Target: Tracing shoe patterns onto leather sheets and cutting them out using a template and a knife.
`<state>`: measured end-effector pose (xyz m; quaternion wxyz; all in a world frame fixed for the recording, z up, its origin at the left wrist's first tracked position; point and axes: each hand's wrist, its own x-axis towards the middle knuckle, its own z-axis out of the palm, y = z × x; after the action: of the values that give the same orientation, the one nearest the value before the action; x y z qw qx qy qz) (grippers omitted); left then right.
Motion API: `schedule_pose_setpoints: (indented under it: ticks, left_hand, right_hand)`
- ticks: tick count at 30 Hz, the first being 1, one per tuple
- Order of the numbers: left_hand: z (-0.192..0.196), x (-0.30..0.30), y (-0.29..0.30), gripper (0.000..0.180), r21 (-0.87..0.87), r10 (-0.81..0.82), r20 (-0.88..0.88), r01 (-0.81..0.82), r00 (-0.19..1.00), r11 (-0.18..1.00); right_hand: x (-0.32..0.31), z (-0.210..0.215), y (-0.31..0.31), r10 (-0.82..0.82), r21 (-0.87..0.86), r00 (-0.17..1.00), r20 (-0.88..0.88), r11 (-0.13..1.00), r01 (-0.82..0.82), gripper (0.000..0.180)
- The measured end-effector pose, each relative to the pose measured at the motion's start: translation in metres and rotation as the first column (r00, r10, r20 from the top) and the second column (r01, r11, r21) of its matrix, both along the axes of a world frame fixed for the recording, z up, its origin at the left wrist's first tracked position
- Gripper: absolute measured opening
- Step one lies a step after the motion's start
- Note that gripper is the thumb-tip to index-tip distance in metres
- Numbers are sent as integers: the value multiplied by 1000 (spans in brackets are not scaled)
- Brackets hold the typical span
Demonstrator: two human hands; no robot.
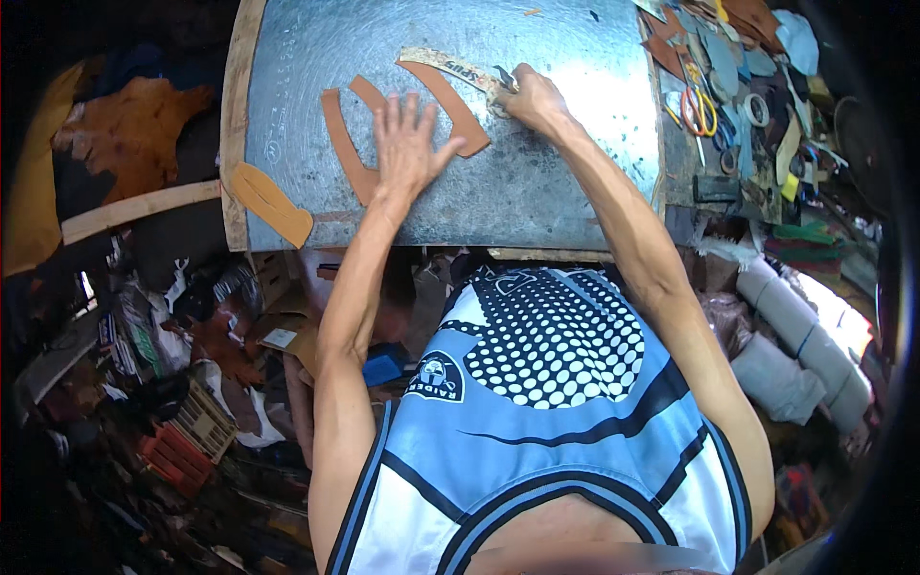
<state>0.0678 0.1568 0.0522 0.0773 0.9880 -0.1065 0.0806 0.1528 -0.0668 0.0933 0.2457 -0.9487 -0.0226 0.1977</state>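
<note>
We press our left hand [407, 144] flat, fingers spread, on the thin, bendy brown leather piece [450, 105] lying on the metal sheet [575, 182], while our right hand [532, 96] is closed around a small cutting tool [503, 77] beside the pale cardboard pattern [446, 65].

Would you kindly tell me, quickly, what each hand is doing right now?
Left hand: open, fingers spread, pressing flat on the brown leather piece.
Right hand: closed in a grip on a small cutting tool at the paper pattern.
</note>
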Motion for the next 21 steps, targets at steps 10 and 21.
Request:
schedule_pose_setpoints:
  ticks: [10, 21]
  left_hand:
    - [9, -15, -12, 66, -214, -86, -32, 77, 996, 974]
    - [7, -14, -4, 61, -453, -141, -89, 86, 986, 887]
  right_hand:
    - [-51, 7, 14, -339, 536, 890, -304, 712, 454, 20]
    - [-63, 11, 23, -123, 312, 987, -106, 938, 151, 34]
